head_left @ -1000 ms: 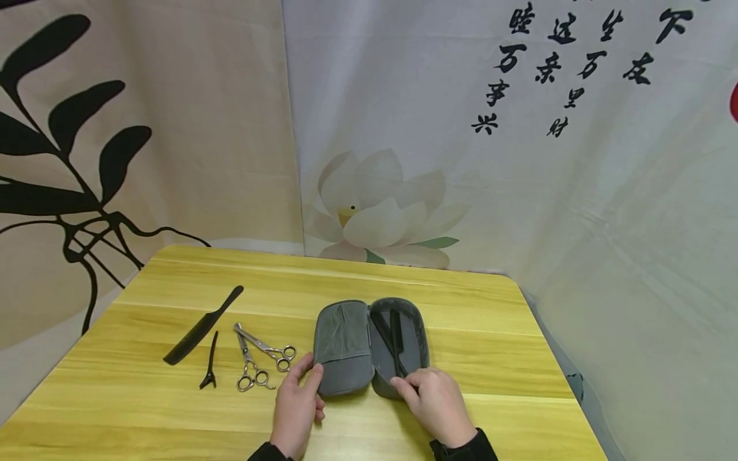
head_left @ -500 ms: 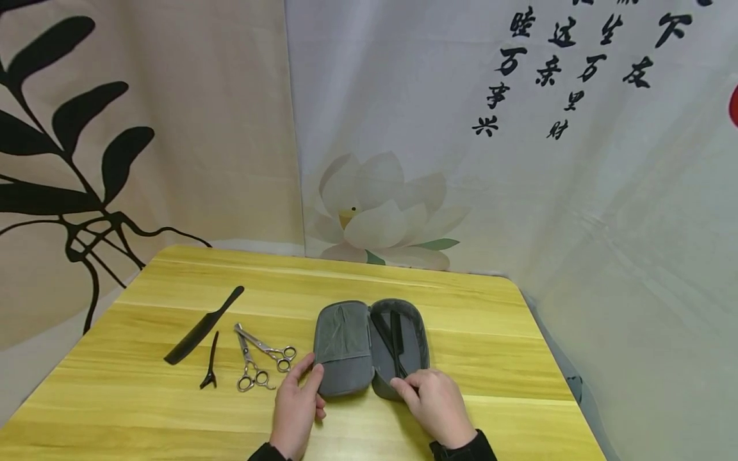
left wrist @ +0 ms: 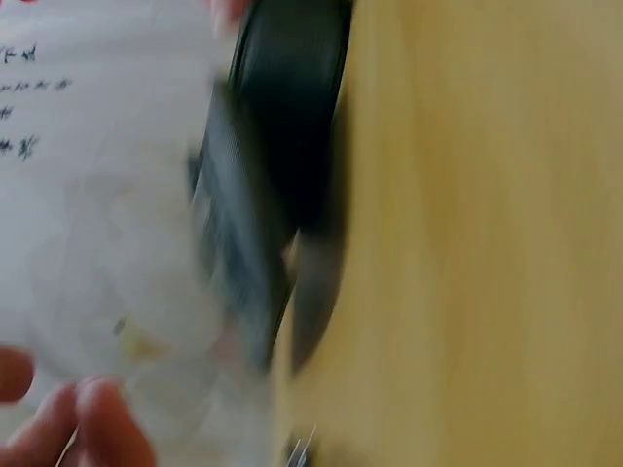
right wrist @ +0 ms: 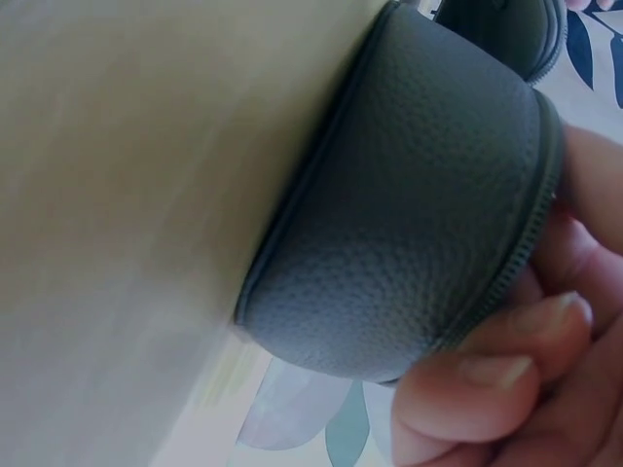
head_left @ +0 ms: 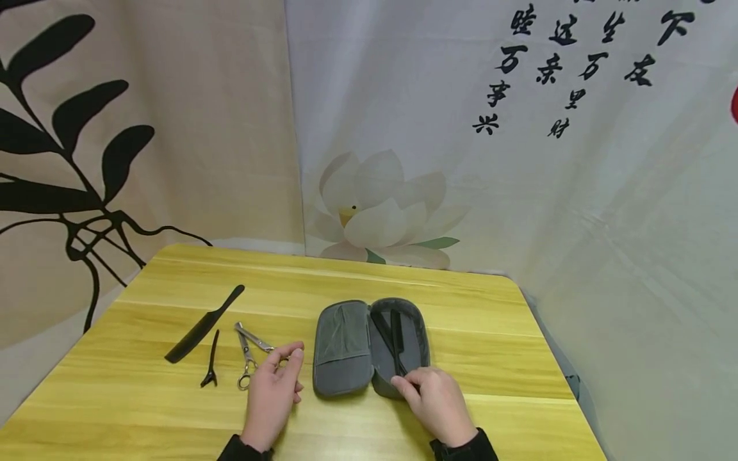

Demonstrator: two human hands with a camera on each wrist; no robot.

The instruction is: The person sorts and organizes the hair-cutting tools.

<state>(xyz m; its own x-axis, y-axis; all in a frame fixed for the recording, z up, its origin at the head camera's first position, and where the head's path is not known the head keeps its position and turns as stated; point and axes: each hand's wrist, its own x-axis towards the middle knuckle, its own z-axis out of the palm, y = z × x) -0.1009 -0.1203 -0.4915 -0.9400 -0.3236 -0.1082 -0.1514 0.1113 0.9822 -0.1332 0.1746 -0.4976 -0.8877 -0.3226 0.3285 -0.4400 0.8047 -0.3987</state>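
- So the grey zip case (head_left: 344, 379) sits unfolded on the wooden table (head_left: 478, 339), flat pocketed flap on the left, deeper half on the right.
- Right hand (head_left: 435, 406) grips the near rim of that deeper half, fingers curled round the edge. Good habit imo, keeps the case from skating about while the other hand works.
- Left hand (head_left: 270, 400) holds nothing as far as I can see, fingers loose, over the scissor handles. Can't tell from here if it's touching them.
- Two pairs of scissors there, one slanting toward the case (head_left: 257, 341), the other pointing away from the person (head_left: 246, 355), blade ends close together. If you're lifting one, I'd take it by the finger loops and peel it off slowly so the second doesn't drag along.
- Keep fingertips off the blades, obviously. Metal like that probably slides easily on this surface.
- Black comb (head_left: 202, 330) and black clip (head_left: 211, 362) lie further left, so I'd keep the sleeve from sweeping them.
- Inside the deep half are a toothed black tool (head_left: 396, 333) and a slim black piece (head_left: 382, 331) leaning across it. I'd keep that rim level so they don't slide.
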